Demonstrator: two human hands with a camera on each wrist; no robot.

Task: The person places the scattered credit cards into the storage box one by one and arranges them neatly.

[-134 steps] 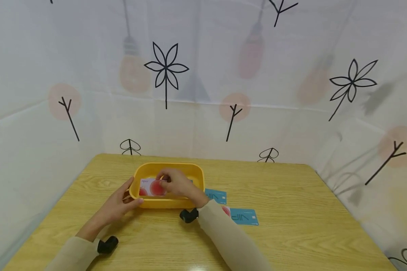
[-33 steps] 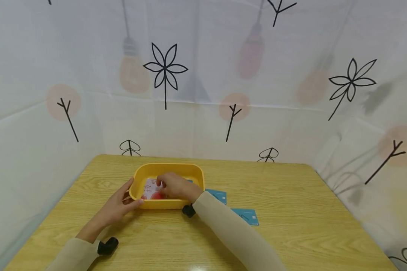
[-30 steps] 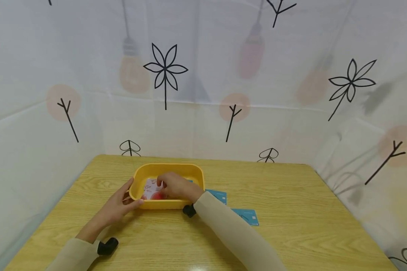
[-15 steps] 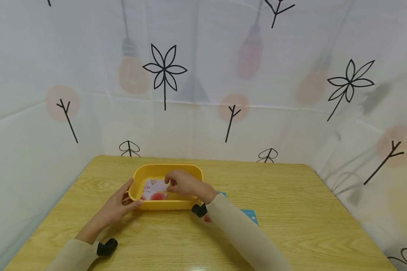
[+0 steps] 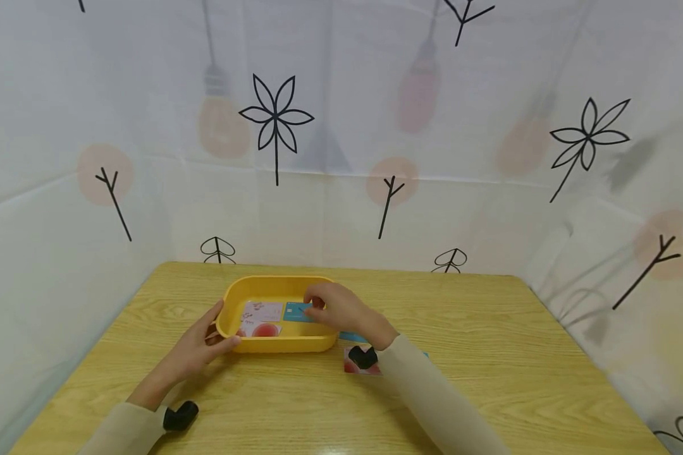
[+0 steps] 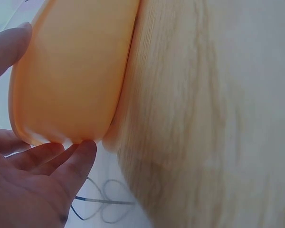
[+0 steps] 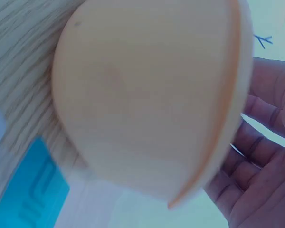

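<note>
The flat, thin blue card (image 5: 295,312) is in the right part of the shallow yellow plastic tray (image 5: 279,344), its far end hidden from me by the right hand (image 5: 341,311). That hand reaches over the tray's right rim, thumb and forefinger bent down at the card; I can't tell whether they pinch it or merely touch it. I read the step in hand as handling this card within the tray. The next move, I judge, calls for light fingertip control, since so thin a piece slides easily and is awkward to lift.

Just left of it lie two white cards with pinkish-red print, the upper card (image 5: 264,309) and the lower card (image 5: 264,329), close together. My left hand (image 5: 196,344) grips the tray's left end, thumb at the rim, fingers against the outside wall. Both wrist views show me smooth, matt walls, rounded corners and a slight lip.

Right of the tray, on the yellowish wood-grain worktop (image 5: 518,354), are another blue card (image 7: 33,190) with dark lettering and a red-and-white card (image 5: 351,365), partly covered. Behind hangs a creased white cloth backdrop (image 5: 341,215) with black line flowers.
</note>
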